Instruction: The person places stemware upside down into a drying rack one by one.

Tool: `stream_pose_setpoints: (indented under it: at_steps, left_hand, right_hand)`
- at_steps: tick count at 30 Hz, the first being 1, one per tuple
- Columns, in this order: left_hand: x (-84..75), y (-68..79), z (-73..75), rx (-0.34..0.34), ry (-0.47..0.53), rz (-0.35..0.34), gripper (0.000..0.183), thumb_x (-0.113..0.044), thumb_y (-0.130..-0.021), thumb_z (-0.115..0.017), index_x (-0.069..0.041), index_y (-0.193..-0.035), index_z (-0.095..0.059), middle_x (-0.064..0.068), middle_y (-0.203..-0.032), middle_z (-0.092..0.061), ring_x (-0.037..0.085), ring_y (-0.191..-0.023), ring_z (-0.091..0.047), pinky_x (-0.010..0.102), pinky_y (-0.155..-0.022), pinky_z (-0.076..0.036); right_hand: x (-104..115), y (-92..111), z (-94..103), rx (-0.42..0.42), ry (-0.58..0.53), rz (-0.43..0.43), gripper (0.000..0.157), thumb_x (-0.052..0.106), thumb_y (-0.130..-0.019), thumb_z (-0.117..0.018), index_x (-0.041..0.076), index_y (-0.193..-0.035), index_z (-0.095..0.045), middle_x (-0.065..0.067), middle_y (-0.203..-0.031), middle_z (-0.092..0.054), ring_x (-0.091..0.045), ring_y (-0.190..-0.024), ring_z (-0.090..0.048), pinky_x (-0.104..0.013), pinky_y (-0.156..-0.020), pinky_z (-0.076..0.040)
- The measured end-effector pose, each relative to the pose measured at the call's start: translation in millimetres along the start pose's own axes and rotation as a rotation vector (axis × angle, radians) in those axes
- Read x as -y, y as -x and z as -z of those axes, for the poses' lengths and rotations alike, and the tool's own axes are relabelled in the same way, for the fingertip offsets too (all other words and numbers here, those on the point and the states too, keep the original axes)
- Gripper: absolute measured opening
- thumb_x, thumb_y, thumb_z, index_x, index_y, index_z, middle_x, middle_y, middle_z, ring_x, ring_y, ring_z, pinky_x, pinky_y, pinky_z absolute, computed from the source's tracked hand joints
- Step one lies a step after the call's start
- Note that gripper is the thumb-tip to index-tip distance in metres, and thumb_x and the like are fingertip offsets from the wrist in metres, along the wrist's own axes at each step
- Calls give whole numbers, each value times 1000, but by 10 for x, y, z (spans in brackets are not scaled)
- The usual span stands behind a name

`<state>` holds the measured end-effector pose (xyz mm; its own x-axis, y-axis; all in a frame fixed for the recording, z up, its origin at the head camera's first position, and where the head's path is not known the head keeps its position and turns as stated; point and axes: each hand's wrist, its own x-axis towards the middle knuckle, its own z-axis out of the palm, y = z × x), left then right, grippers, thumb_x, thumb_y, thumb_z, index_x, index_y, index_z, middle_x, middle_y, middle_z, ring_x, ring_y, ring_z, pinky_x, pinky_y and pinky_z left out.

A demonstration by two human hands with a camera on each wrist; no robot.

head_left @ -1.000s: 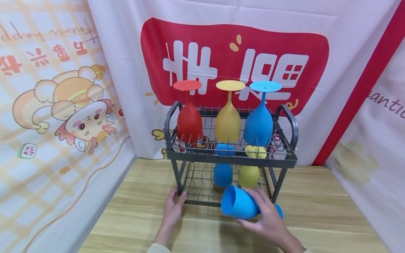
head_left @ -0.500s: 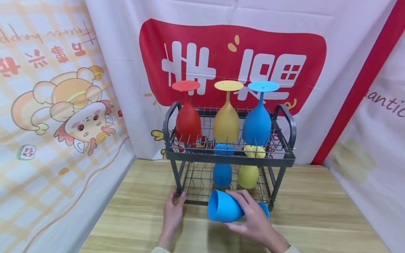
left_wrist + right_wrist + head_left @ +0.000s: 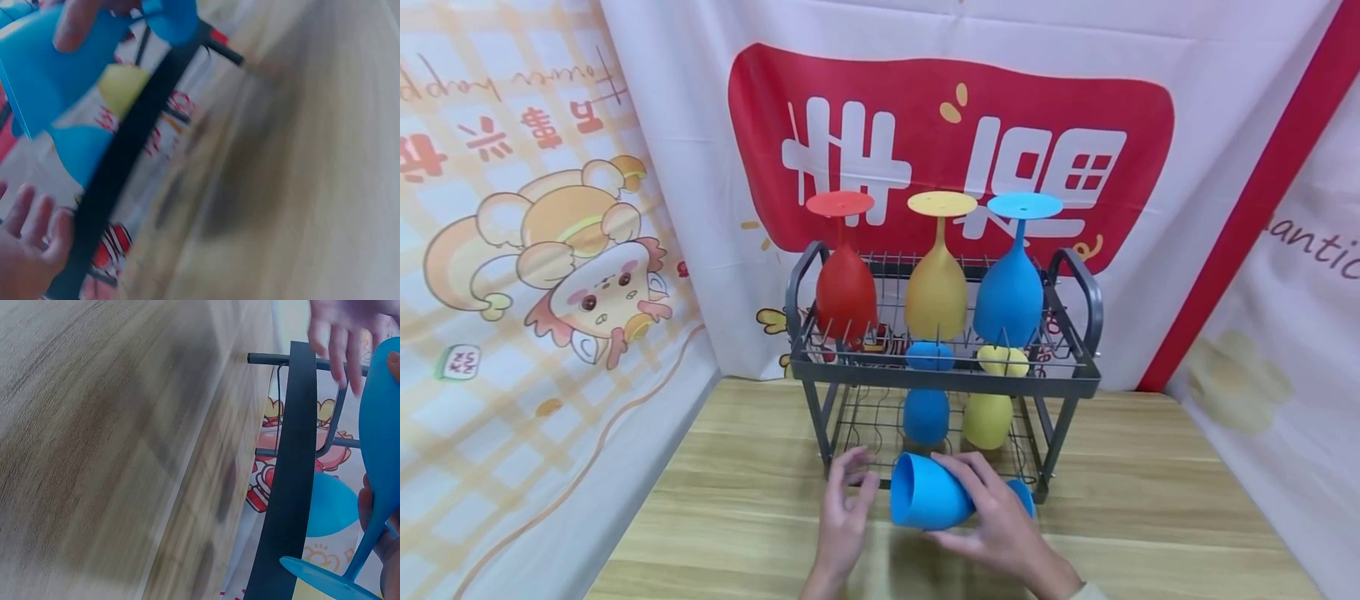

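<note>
My right hand [image 3: 996, 525] grips a light blue goblet [image 3: 931, 492] by its bowl, tipped on its side with the mouth toward the left. In the right wrist view the stem and round foot of this blue goblet [image 3: 381, 444] show below the fingers. My left hand [image 3: 844, 508] is off to the left of the mouth, fingers loosely bent and holding nothing; in the left wrist view this left hand [image 3: 34, 240] is beside the rack's front bar. Behind both hands stands a two-tier dark metal rack [image 3: 946, 379].
Upside down on the top tier stand a red goblet [image 3: 847, 296], a yellow goblet [image 3: 937, 296] and a blue goblet [image 3: 1009, 300]. A blue goblet [image 3: 927, 417] and a yellow goblet [image 3: 988, 421] stand on the lower tier. Printed cloth [image 3: 700, 167] hangs around the wooden table [image 3: 1150, 500].
The right hand has carried the blue goblet leftward, then nearly stopped. My left hand has let go of the rack's front left leg and moved right, toward the goblet.
</note>
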<state>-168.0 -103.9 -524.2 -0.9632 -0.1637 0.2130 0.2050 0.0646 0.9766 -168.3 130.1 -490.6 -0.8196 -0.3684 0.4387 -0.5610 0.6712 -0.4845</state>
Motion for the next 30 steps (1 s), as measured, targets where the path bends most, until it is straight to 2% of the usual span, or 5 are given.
stream_pose_setpoints:
  at_steps: [4,9,17,22,30]
  left_hand:
    - [-182,12,-53,258,28,22,49,-24,-106,-61,-27,-153,-49,14,-153,-53,31,-124,-59,41,-96,-56]
    - [-282,4,-88,387,23,73,54,-30,-101,-69,-30,-153,-51,17,-154,-49,31,-125,-58,42,-96,-56]
    - [-253,0,-95,296,58,64,49,-24,-99,-71,-19,-146,-57,19,-144,-54,27,-117,-60,40,-97,-56]
    - [-229,-4,-101,154,120,43,48,-22,-102,-67,-15,-148,-54,21,-148,-51,33,-125,-62,43,-100,-55]
    - [-179,28,-104,129,217,30,49,-18,-102,-63,-11,-149,-49,24,-149,-48,40,-137,-55,42,-106,-49]
  right_hand:
    - [8,3,-9,-19,29,66,97,50,-73,-97,39,-156,-48,6,-138,-59,-17,-115,-68,-44,-91,-65]
    - [26,6,-11,-42,63,109,96,45,-72,-98,33,-155,-51,2,-137,-60,-18,-112,-69,-43,-88,-66]
    - [61,44,5,-166,176,217,99,49,-69,-99,25,-154,-54,-5,-138,-60,-21,-119,-61,-48,-91,-63]
    - [70,78,1,-322,128,295,68,52,-74,-94,15,-127,-71,-3,-123,-66,-18,-108,-62,-42,-86,-61]
    - [139,82,-14,24,-239,-270,41,53,-94,-76,26,-124,-72,13,-115,-67,-6,-101,-65,-28,-85,-58]
